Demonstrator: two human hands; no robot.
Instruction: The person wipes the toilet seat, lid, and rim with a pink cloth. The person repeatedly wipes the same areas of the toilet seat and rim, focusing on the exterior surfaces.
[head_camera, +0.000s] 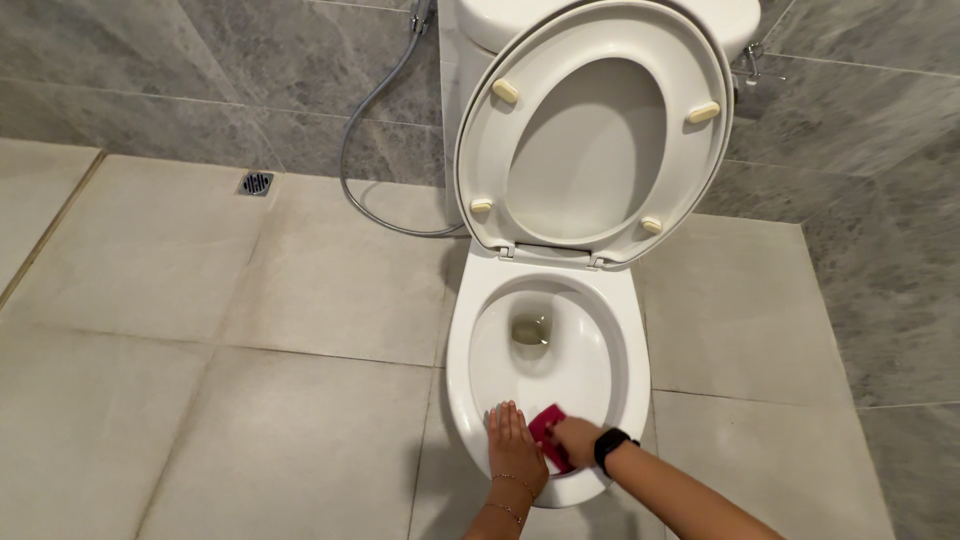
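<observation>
Glossy white toilet rim (462, 385): right hand (577, 438) presses magenta cloth (548, 432); left hand (514, 446) flat.

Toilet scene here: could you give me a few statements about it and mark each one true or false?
1. The toilet seat is raised upright. True.
2. The right hand presses a blue sponge on the rim. False: it presses a magenta cloth on the front rim of the toilet bowl.
3. The left hand rests flat on the rim beside the cloth. True.
4. The floor drain lies to the right of the toilet. False: it is to the left, near the wall.
5. A black wristband sits on the right wrist. True.
</observation>
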